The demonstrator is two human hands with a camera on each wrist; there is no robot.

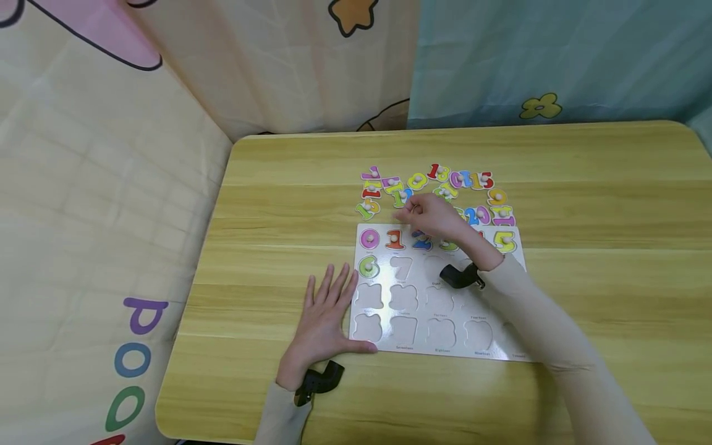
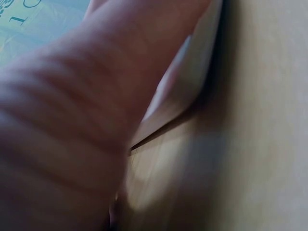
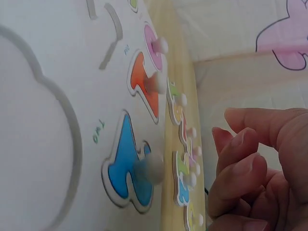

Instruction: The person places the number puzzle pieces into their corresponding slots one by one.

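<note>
Head view: left hand point(image 1: 322, 321) splayed, touching board point(image 1: 419, 281). Only right-wrist view shows right hand point(image 3: 260, 171) empty (loosely bent).

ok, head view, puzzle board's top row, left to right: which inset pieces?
Pink 0 → orange-red 1 → blue 2 → green piece, partly hidden → red sliver of a piece beside the right forearm → yellow 5.

Loose number pieces point(image 1: 445, 191) behind the board point(image 1: 419, 309).
</note>
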